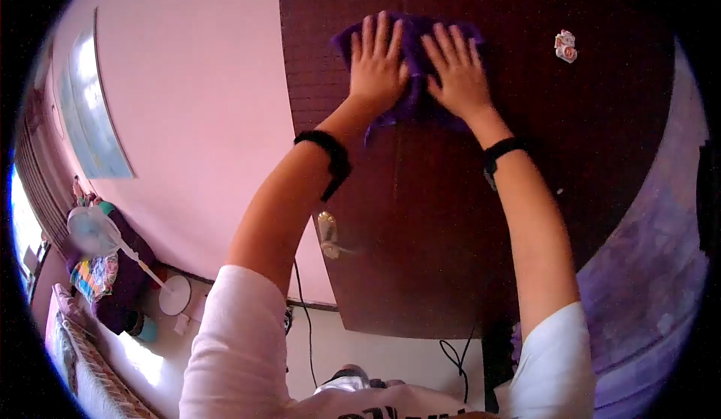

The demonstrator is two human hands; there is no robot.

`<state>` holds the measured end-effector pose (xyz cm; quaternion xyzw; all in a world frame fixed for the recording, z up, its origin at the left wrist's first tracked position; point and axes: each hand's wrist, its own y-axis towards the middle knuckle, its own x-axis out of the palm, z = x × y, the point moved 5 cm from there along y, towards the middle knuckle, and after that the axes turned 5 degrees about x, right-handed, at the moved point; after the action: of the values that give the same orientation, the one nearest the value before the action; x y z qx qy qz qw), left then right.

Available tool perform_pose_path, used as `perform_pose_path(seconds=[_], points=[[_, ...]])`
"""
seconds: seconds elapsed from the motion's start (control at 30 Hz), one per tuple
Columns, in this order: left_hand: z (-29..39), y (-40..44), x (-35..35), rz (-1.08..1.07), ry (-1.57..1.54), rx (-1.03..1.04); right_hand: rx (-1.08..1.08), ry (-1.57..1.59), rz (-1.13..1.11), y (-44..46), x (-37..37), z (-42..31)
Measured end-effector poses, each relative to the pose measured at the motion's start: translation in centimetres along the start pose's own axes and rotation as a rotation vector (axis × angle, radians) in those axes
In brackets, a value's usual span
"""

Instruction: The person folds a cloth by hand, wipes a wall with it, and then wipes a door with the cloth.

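Note:
A purple cloth (pixel 414 40) lies flat against a dark brown wooden door (pixel 420 216). My left hand (pixel 378 66) rests on the cloth's left part with its fingers stretched upward and spread. On the cloth's right part lies my right hand (pixel 458 73), palm down, its fingers also apart. Both hands press on the cloth without gripping it. Black bands are around both wrists. A small sticker (pixel 565 46) is on the door to the right of the hands.
The door's metal handle (pixel 328 235) sticks out below my left forearm. A pink wall (pixel 203 81) is at the left, with a standing fan (pixel 128 248) at the lower left. Black cables (pixel 309 329) hang near the floor. Purple fabric (pixel 638 284) is at the right.

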<state>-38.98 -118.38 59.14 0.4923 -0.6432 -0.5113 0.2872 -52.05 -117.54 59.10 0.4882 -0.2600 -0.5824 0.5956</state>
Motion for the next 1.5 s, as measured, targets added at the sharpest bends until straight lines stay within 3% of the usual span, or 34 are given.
perform_pose_path(seconds=[0.23, 0.3, 0.37, 0.5, 0.77, 0.9, 0.97, 1.17, 1.23, 1.27, 1.33, 1.5], points=[[4.2, 0.8, 0.4, -0.109, -0.07, 0.282, 0.298, -0.143, 0.078, -5.4, -1.5, 2.2], [4.3, 0.3, 0.2, -0.091, -0.064, 0.381, 0.312, -0.141, 0.078, -6.6, -1.3, 2.2], [5.2, -0.6, 0.5, -0.298, -0.183, 0.554, 0.272, -0.153, 0.05, -8.1, -0.8, 2.1], [5.4, -0.5, 0.7, -0.241, -0.046, 0.66, 0.191, -0.114, -0.033, -10.2, -0.7, 2.7], [4.5, -0.6, 1.0, -0.144, -0.122, 0.583, 0.2, -0.105, -0.117, -11.0, -1.1, 2.1], [4.2, -1.7, 1.0, -0.055, -0.078, 0.411, 0.389, -0.079, -0.059, -8.2, -0.6, 1.0], [3.1, -2.4, 0.6, 0.006, -0.084, 0.184, 0.425, -0.074, -0.019, -6.1, -0.2, 0.4], [2.5, -4.0, -0.1, 0.051, -0.063, -0.107, 0.237, -0.102, 0.036, -0.8, -1.0, -1.3], [1.9, -5.3, -0.1, 0.082, -0.031, -0.287, 0.225, -0.085, 0.059, -0.1, -0.5, -2.3], [1.8, -5.9, -0.1, 0.088, -0.032, -0.345, 0.121, -0.051, 0.045, 0.2, 0.0, -3.3], [2.0, -6.9, 0.2, 0.064, -0.012, -0.385, -0.029, 0.014, 0.072, 0.3, 0.6, -4.5], [2.0, -8.6, 0.7, 0.038, 0.01, -0.411, -0.095, 0.063, 0.135, -0.2, 1.3, -5.4]])
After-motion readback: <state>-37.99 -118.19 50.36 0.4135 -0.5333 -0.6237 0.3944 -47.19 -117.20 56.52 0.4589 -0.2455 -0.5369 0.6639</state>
